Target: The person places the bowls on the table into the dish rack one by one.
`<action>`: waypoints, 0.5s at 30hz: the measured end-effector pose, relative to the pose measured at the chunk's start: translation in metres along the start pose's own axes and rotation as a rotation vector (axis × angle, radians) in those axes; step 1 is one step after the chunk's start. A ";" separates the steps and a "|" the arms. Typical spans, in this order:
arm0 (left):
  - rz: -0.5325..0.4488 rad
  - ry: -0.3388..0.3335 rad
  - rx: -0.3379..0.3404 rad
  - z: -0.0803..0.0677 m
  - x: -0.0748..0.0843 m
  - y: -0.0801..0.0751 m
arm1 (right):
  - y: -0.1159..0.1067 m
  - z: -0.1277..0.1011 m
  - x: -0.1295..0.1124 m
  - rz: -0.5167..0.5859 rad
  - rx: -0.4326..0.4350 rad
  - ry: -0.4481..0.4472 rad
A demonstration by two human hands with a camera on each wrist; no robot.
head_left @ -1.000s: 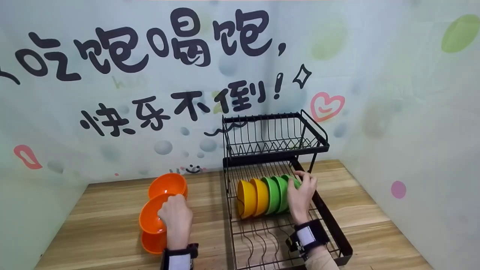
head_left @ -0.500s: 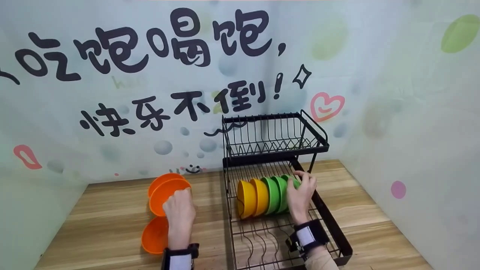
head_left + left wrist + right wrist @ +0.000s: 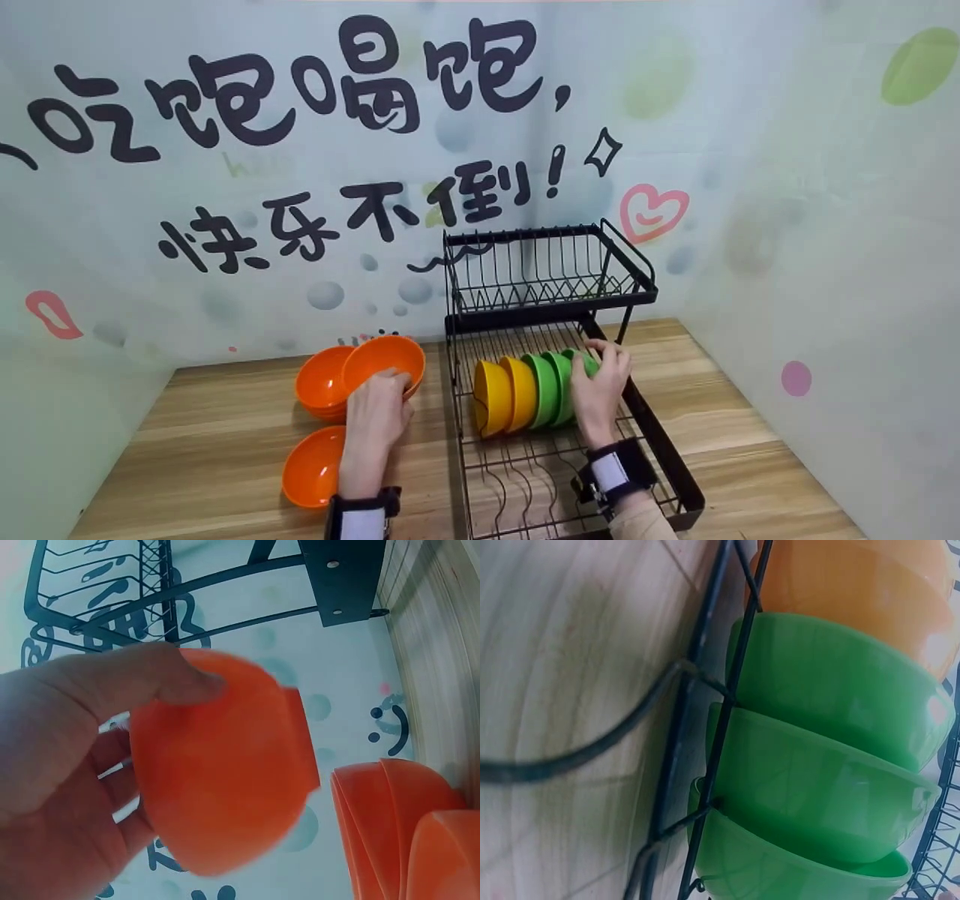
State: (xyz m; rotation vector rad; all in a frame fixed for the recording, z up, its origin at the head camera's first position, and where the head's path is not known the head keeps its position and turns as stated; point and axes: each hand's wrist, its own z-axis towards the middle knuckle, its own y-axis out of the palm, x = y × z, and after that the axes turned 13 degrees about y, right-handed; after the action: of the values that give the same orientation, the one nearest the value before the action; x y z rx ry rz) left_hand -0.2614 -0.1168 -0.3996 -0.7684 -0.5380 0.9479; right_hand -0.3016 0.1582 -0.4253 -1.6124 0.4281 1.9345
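In the head view my left hand (image 3: 375, 416) grips an orange bowl (image 3: 379, 358) by its rim, held up left of the black dish rack (image 3: 660, 442). The left wrist view shows my thumb pressed on this bowl's (image 3: 225, 780) outside, with fingers behind it. My right hand (image 3: 602, 386) is at the right end of a row of bowls standing on edge in the rack, its thumb and fingers curled round the last green bowl (image 3: 590, 365). The row has yellow bowls (image 3: 491, 397) at left and green bowls (image 3: 832, 682) at right. My right fingers are mostly hidden in the right wrist view.
A small stack of orange bowls (image 3: 319, 382) stands on the wooden table (image 3: 217, 442) behind another orange bowl (image 3: 309, 469), both left of the rack. The rack's raised upper tier (image 3: 555, 300) stands at the back, before a printed wall sheet (image 3: 300, 187).
My left hand has raised the orange bowl and carried it back and right, past the stack toward the rack. The right hand stays nearly still at the green bowls.
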 end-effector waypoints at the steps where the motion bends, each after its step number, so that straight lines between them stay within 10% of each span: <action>1: -0.006 0.022 0.007 0.000 0.000 0.000 | 0.000 0.000 0.000 0.008 0.001 -0.006; 15: -0.021 0.259 0.062 0.005 0.008 0.007 | 0.001 -0.003 -0.003 0.127 -0.140 -0.048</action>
State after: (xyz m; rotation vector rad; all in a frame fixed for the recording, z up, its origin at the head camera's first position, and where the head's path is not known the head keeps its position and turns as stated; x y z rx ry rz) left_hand -0.2651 -0.1060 -0.4009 -0.8138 -0.2885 0.8266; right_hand -0.2997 0.1552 -0.4235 -1.6573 0.3911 2.1357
